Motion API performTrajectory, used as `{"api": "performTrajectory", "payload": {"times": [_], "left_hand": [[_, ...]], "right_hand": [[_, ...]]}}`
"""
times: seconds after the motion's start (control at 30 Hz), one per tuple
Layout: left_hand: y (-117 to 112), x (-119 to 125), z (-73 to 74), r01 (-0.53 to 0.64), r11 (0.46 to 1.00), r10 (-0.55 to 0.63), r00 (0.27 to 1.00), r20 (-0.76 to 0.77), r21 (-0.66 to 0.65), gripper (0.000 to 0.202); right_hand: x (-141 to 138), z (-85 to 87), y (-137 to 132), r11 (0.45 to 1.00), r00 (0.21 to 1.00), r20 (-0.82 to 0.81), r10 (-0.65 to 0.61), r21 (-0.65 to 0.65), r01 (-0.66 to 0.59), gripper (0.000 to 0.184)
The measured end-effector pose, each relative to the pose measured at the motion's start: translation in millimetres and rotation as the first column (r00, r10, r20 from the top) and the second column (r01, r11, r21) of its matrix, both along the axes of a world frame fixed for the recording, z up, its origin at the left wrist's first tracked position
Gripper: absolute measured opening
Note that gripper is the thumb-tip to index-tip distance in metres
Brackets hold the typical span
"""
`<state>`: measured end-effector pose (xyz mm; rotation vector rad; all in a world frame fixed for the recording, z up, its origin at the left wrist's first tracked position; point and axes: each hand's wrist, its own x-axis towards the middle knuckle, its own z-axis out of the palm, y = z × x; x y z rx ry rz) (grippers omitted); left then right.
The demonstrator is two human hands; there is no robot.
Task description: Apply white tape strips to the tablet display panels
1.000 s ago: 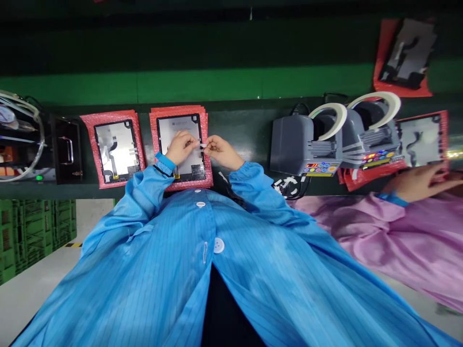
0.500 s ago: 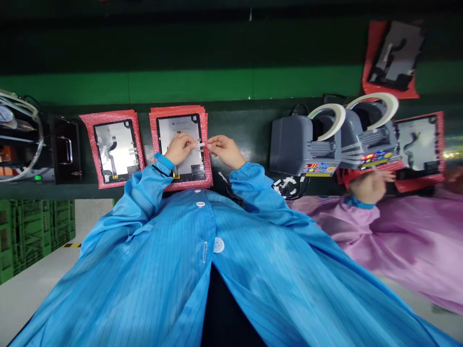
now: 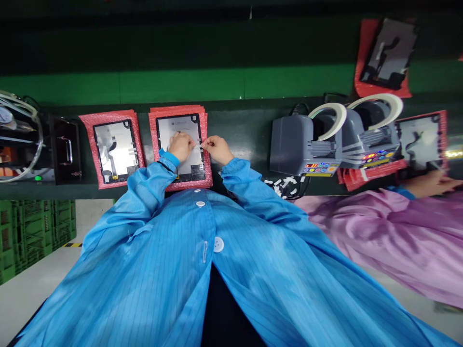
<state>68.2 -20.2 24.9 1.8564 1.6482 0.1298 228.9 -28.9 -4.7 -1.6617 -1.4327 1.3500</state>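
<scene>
A flat screen panel (image 3: 181,123) with a black frame and silvery back lies on a stack of red bubble-wrap bags (image 3: 156,126) in front of me. Over its middle, my left hand (image 3: 181,146) has its fingertips pinched at one end of a small whitish tape strip (image 3: 198,146). At the panel's right edge my right hand (image 3: 219,149) pinches the strip's other end between thumb and forefinger. My left hand covers the middle of the panel. To the left, a second screen panel (image 3: 124,149) with a dark ribbon cable rests on its own red bubble-wrap bags (image 3: 90,126).
Two grey tape dispensers (image 3: 291,144) with pale tape rolls stand to the right, and white tape scraps (image 3: 287,185) lie before them. A co-worker's hand (image 3: 430,183) is near a panel (image 3: 421,142) at far right. A black machine (image 3: 65,168) stands at far left.
My right hand has moved slightly left, closer to my left hand, which has shifted a little right. The co-worker's hand has moved right, to the far-right panel.
</scene>
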Motion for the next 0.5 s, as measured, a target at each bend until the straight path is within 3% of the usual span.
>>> {"api": "performTrajectory", "payload": {"times": [0.37, 0.5], "left_hand": [[-7, 11, 0.8, 0.024, 1.000, -0.022, 0.994, -0.103, 0.014, 0.016], [-11, 11, 3.1, -0.008, 1.000, 0.010, 0.993, -0.121, 0.016, 0.011]], "right_hand": [[-4, -11.1, 1, 0.996, 0.999, 0.017, -0.048, -0.071, 0.049, 0.022], [-4, -13.3, 0, 0.958, 0.983, -0.043, -0.181, -0.234, 0.166, 0.036]]}}
